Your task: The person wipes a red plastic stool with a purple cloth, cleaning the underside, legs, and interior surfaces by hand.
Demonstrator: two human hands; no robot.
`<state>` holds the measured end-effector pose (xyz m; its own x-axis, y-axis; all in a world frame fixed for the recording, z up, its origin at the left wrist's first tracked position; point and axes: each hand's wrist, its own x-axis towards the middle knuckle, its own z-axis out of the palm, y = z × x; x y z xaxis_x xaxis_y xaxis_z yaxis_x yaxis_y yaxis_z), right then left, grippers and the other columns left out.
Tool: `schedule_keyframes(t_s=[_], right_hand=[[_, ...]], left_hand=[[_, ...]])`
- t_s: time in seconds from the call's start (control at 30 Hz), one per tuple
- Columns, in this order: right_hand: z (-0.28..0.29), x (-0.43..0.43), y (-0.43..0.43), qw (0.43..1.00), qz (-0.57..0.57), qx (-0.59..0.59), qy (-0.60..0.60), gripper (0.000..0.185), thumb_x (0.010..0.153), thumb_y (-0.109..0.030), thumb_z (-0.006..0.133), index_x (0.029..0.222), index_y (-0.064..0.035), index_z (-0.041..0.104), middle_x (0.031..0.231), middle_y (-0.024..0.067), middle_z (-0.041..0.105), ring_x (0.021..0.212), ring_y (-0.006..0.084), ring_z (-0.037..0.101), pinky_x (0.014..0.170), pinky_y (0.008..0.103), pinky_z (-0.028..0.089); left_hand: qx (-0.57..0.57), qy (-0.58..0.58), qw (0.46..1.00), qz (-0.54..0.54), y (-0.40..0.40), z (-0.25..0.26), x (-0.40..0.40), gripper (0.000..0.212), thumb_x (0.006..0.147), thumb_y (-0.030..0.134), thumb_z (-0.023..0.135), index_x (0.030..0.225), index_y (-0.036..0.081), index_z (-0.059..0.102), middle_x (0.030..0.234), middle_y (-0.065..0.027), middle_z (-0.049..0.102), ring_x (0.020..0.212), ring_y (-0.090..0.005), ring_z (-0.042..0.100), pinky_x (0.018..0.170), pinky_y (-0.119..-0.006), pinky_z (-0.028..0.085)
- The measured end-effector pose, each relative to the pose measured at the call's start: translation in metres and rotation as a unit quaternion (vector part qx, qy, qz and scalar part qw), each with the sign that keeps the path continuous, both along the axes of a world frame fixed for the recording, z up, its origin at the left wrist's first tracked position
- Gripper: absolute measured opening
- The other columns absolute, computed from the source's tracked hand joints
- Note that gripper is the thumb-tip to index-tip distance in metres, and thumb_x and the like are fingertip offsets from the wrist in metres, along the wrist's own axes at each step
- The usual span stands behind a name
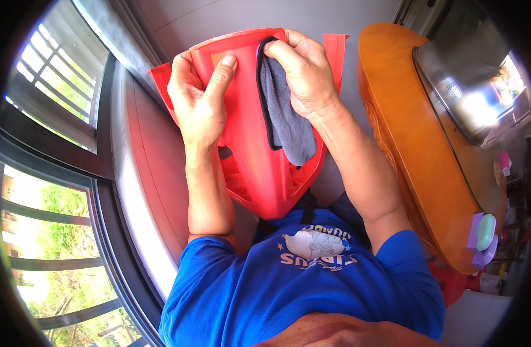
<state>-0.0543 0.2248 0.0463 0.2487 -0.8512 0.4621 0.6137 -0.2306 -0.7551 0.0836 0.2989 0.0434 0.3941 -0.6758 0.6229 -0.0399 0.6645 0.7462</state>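
Observation:
A red moulded plastic object [246, 112], which looks like a chair, is tilted up in front of my body. Its narrow lower end comes close to my shirt. My left hand [200, 95] grips the upper left edge, with the thumb flat on the near face. A grey microfibre cloth [287, 112] with black edging hangs from my right hand [306, 71]. That hand pinches the cloth between thumb and fingers at the upper right edge, and its fingers pass partly out of sight behind the plastic. The cloth lies over the right part of the red face.
At right stands an orange-brown wooden table [391, 82] with a carved side. On it are a television-like dark appliance [458, 86], a black cable [443, 126] and a purple holder with a green soap-like piece [485, 232]. Barred windows [53, 225] line the left wall.

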Motion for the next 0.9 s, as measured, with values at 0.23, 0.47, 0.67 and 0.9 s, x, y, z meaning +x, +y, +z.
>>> schedule_keyframes(t_s=[0.23,0.47,0.67,0.9], right_hand=[[-0.004,-0.009,-0.003,0.988,-0.058,-0.047,0.136,0.012,0.095,0.005,0.061,0.102,0.004,0.072,0.097,0.0026,0.073,0.085,0.0061,0.064,0.077,0.0238,0.053],[-0.021,-0.009,-0.001,0.983,-0.102,-0.063,0.136,0.008,0.098,-0.002,0.066,0.093,0.0027,0.07,0.087,-0.0034,0.069,0.077,0.0012,0.058,0.066,0.0213,0.047],[-0.016,-0.001,-0.009,0.979,-0.136,-0.075,0.133,0.026,0.086,-0.005,0.069,0.065,0.0019,0.055,0.058,-0.0027,0.052,0.059,0.0044,0.047,0.05,0.0311,0.04],[-0.034,-0.027,0.024,0.852,-0.277,-0.215,0.389,0.019,0.08,-0.008,0.068,0.084,0.0077,0.058,0.083,0.029,0.065,0.08,0.0444,0.066,0.074,0.0503,0.055]], left_hand=[[0.005,-0.013,0.999,0.046,0.0,-0.003,-0.005,0.027,0.096,0.006,0.079,0.113,-0.004,0.062,0.101,-0.0105,0.075,0.092,-0.013,0.07,0.085,-0.028,0.058],[0.008,-0.024,0.999,0.033,-0.002,-0.001,-0.002,0.026,0.096,0.005,0.077,0.115,-0.004,0.061,0.103,-0.011,0.074,0.094,-0.0135,0.07,0.087,-0.028,0.057],[0.001,-0.014,1.0,-0.001,-0.005,-0.003,-0.002,0.027,0.098,0.007,0.076,0.118,-0.004,0.062,0.104,-0.01,0.074,0.097,-0.0132,0.069,0.088,-0.028,0.056],[0.025,0.026,0.999,-0.041,-0.019,-0.006,0.023,0.016,0.102,0.011,0.069,0.114,0.001,0.064,0.099,-0.0031,0.071,0.09,-0.0084,0.063,0.084,-0.025,0.051]])
